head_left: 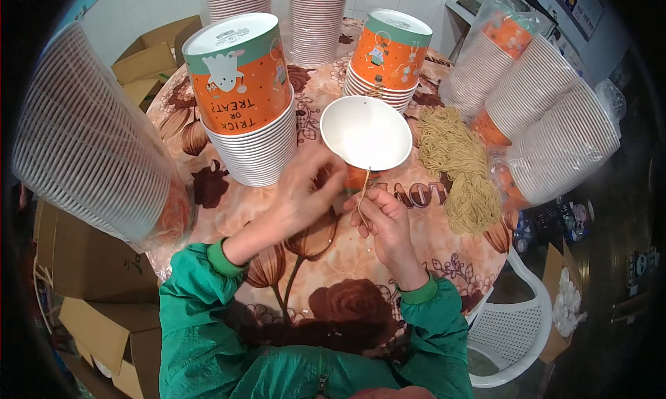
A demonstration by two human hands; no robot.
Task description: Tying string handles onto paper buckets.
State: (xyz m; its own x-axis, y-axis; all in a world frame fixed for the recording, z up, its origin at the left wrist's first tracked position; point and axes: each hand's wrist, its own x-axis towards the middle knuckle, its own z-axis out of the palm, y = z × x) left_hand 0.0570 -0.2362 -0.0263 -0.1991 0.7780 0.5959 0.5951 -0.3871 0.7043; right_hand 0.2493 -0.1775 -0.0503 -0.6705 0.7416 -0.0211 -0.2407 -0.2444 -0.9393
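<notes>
A white-lined paper bucket (365, 132) lies tipped with its mouth toward me, an orange bit of its outside showing below the rim. Just under that rim, my right hand (386, 222) pinches a thin tan cord (365, 191) that runs up to the bucket's edge. To the left of the cord is my left hand (309, 187), fingers curled and smeared by motion; whether it holds anything is unclear. A bundle of tan cord (458, 170) rests on the table right of the bucket.
Upside-down orange bucket stacks (239, 87) (392, 52) stand behind my hands. Plastic-wrapped stacks rise at left (97, 135) and right (555, 142). A flowered cloth (354, 253) covers the table. Cardboard boxes (104, 330) sit at left, a white plastic chair (513, 323) at right.
</notes>
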